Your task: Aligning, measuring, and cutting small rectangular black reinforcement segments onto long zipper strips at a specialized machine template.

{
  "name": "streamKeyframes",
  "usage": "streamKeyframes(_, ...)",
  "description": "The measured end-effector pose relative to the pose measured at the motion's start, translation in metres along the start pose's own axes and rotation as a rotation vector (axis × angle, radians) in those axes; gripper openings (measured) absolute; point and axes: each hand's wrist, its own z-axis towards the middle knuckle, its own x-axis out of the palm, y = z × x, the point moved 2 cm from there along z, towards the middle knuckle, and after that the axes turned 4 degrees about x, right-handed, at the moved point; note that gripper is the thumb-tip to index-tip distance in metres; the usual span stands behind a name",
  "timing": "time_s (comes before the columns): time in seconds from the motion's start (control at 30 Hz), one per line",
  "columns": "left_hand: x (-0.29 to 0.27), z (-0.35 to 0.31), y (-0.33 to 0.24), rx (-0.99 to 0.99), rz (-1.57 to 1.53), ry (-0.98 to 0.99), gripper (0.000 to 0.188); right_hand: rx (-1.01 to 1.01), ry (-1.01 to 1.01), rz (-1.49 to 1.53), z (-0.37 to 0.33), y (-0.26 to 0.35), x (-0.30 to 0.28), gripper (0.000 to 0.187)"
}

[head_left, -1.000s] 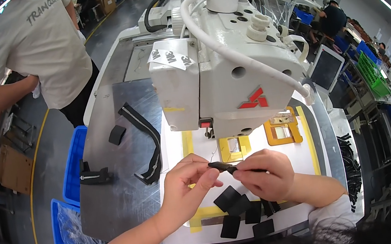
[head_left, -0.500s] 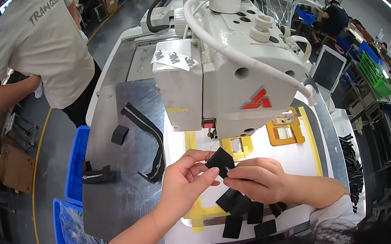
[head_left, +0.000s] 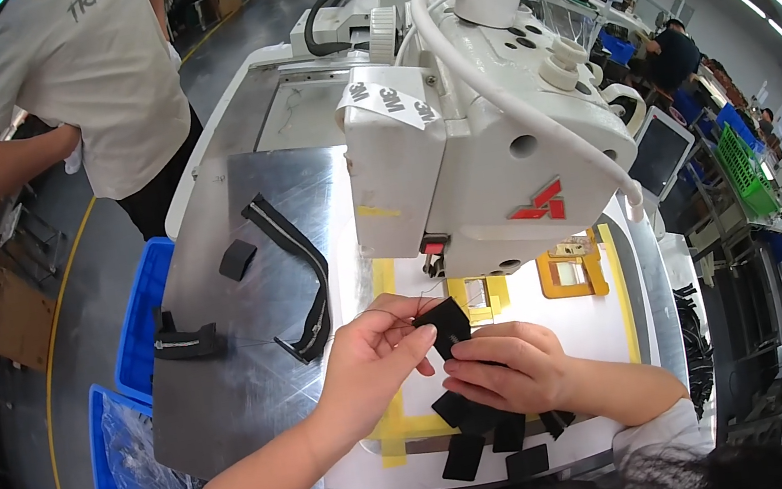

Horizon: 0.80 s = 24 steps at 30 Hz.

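The left hand (head_left: 377, 356) pinches the top left part of a small black patch (head_left: 449, 321) between thumb and fingers. The right hand (head_left: 508, 367) pinches the bottom right part. The 2 hands hold the patch up over the worktop (head_left: 232, 395), in front of a big white sewing machine (head_left: 478, 150). More black patches (head_left: 463, 458) lie close together by the worktop's front edge. A short black strap (head_left: 191, 343) lies at the left edge. Farther in are 1 black square (head_left: 238, 260) and 1 long, bent strap (head_left: 319, 273).
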Motion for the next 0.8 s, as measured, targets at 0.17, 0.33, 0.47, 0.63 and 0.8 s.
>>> streamKeyframes(0.17, 0.003, -0.001, -0.007, -0.061, 0.073, -0.01, 0.03, 0.377, -0.115, 0.224, 0.002, -0.004, -0.006, 0.021)
streamKeyframes(0.33, 0.008, 0.0, -0.006, -0.058, 0.025, -0.034, 0.031, 0.92, -0.027, 0.741, 0.001, -0.019, 0.0, 0.012)
streamKeyframes(0.47, 0.007, 0.001, -0.005, -0.047, 0.047, -0.104, 0.032, 1.025, 0.032, 0.87, -0.005, -0.019, 0.002, 0.014)
streamKeyframes(0.63, 0.008, 0.001, -0.003, -0.038, 0.055, -0.12, 0.029, 1.221, 0.039, 1.092, -0.004, -0.021, 0.002, 0.016)
streamKeyframes(0.8, 0.008, 0.001, -0.002, -0.022, 0.038, -0.133, 0.029, 1.259, 0.054, 1.125, -0.004, -0.023, 0.004, 0.015)
